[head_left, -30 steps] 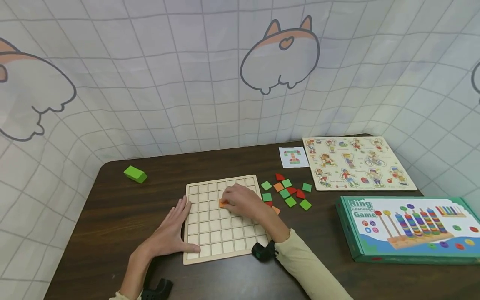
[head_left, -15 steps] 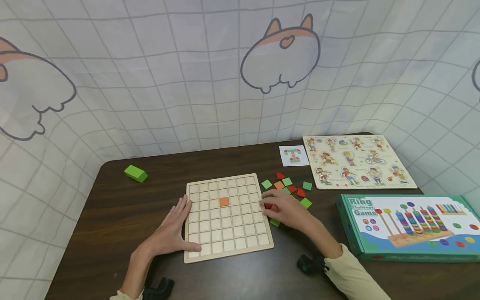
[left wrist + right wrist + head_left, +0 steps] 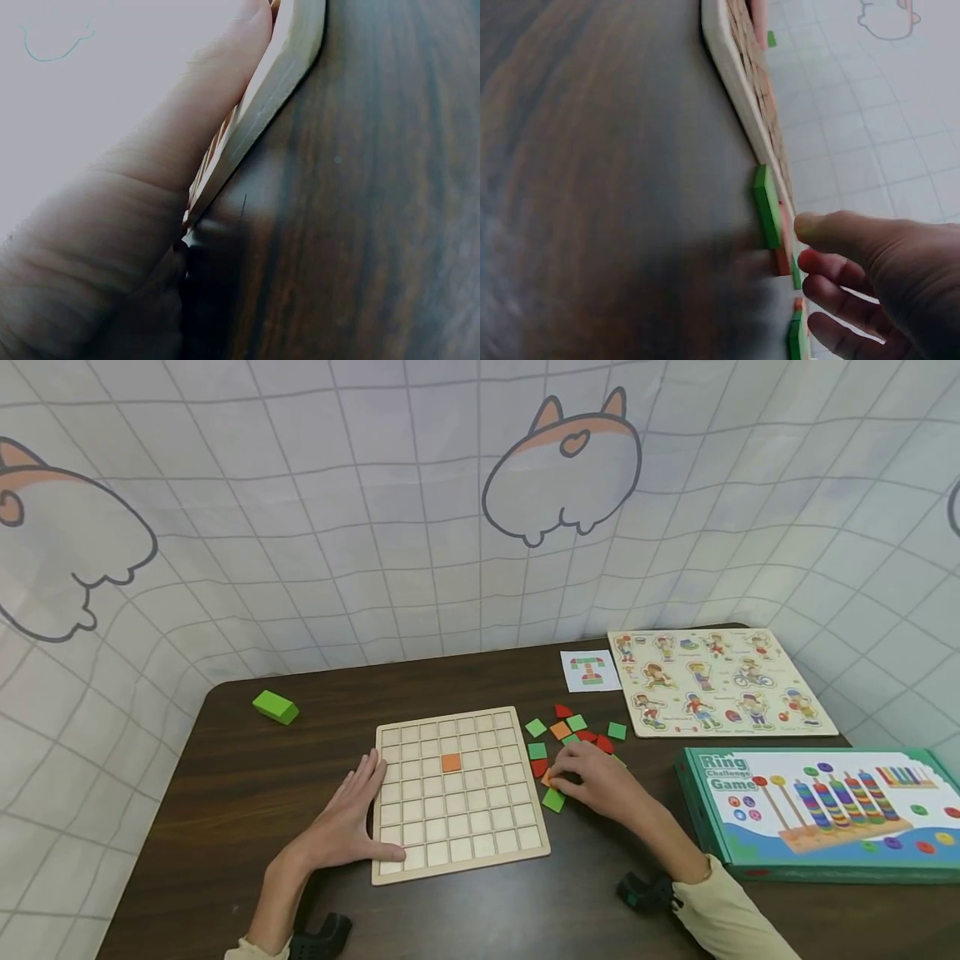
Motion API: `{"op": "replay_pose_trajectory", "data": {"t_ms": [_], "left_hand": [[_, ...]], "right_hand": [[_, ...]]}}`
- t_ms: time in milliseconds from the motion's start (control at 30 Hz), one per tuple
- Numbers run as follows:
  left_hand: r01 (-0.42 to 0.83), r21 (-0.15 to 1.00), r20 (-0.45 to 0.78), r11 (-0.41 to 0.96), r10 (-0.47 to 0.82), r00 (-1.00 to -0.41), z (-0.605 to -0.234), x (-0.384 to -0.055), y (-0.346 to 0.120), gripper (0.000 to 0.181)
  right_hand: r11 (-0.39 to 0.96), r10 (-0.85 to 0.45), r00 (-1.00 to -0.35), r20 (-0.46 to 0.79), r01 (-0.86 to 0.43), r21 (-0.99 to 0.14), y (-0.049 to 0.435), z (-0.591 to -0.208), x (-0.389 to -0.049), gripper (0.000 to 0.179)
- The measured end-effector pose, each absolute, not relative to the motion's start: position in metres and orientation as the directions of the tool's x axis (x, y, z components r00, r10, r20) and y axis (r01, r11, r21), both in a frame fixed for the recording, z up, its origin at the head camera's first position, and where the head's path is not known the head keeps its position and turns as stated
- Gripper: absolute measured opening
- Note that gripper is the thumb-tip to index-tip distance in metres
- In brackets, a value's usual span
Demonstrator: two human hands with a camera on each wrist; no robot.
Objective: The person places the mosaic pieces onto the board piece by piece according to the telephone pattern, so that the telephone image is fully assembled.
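A wooden grid board point(image 3: 461, 818) lies on the table with one orange square tile point(image 3: 451, 762) in a cell of its upper part. My left hand point(image 3: 337, 822) rests along the board's left edge, thumb over the lower-left corner cell, fingers extended. My right hand point(image 3: 600, 781) is over the loose tiles right of the board. Its thumb and index finger bend down by an orange tile point(image 3: 547, 776), next to a green tile point(image 3: 554, 800) and a red tile point(image 3: 539, 767). In the right wrist view, the right fingertips point(image 3: 810, 259) are slightly apart with no tile visible between them.
More green, red and orange tiles lie behind the right hand, some partly hidden. A small pattern card point(image 3: 590, 671) and a picture puzzle board point(image 3: 720, 685) lie at the back right. A Ring Challenge Game box point(image 3: 817, 814) is at the right; a green block point(image 3: 275, 707) at the back left.
My right hand has let go of the orange tile in the grid and moved right to the loose tiles, then slightly farther right. The left hand has stayed on the board's edge.
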State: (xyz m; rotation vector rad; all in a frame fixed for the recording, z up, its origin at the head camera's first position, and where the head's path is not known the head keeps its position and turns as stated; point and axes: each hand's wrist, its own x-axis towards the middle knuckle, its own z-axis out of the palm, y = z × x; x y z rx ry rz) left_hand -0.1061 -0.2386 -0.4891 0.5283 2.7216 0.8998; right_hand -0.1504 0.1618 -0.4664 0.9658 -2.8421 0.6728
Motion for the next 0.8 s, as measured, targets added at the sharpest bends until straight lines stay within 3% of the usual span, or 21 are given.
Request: {"op": "replay_pose_trajectory", "data": {"t_ms": [233, 600, 800], "left_hand": [[0.262, 0.62, -0.106, 0.74, 0.409, -0.906, -0.489, -0.106, -0.237, 0.132], [0.268, 0.62, -0.1, 0.738, 0.413, -0.905, -0.487, -0.108, -0.239, 0.132], [0.269, 0.615, -0.107, 0.741, 0.416, -0.903, -0.488, -0.108, -0.238, 0.131]], "right_hand": [[0.782, -0.545, -0.811, 0.212, -0.583, -0.221, 0.164, -0.467, -0.148, 0.006], [0.803, -0.51, -0.843, 0.169, -0.538, -0.259, 0.159, -0.463, -0.149, 0.009], [0.775, -0.472, -0.835, 0.283, -0.546, -0.318, 0.146, -0.451, -0.158, 0.009]]}}
